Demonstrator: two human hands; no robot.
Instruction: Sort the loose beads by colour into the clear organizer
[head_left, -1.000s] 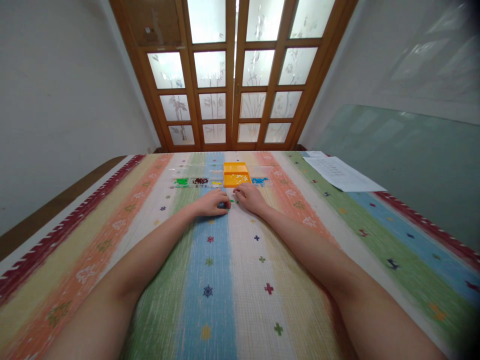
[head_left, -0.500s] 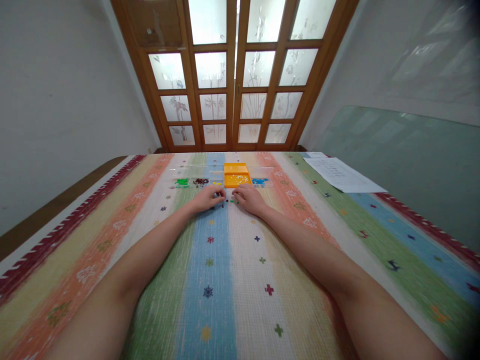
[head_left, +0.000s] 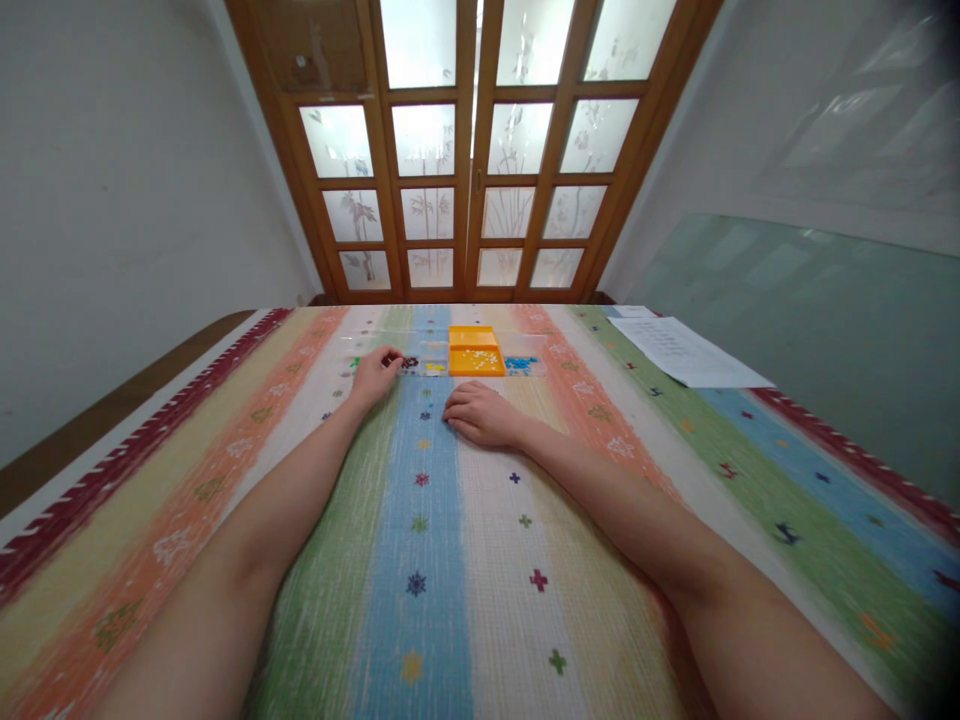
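My left hand (head_left: pixel 377 375) reaches over the clear tray at its dark brown pieces (head_left: pixel 409 362), thumb and fingers drawn together. Whatever lies between those fingertips is too small to make out. Partly covered by that hand, green pieces (head_left: pixel 355 362) show at the tray's left end. My right hand (head_left: pixel 480 413) rests on the striped cloth in front of the orange box (head_left: pixel 477 338), its fingers stretched out and lying low. No object shows in it, and the cloth under its palm is hidden. White pieces (head_left: pixel 480 358) lie in the orange box.
Yellow pieces (head_left: pixel 435 367) sit left of the orange box, blue pieces (head_left: pixel 520 363) right of it. Printed paper sheets (head_left: pixel 675 350) lie at the back right of the striped tablecloth (head_left: pixel 442 580). Wooden glazed doors (head_left: pixel 472 190) stand beyond the table.
My left hand has moved left and slightly forward to the brown pieces. My right hand has come back toward me and flattened over where small green and dark pieces lay.
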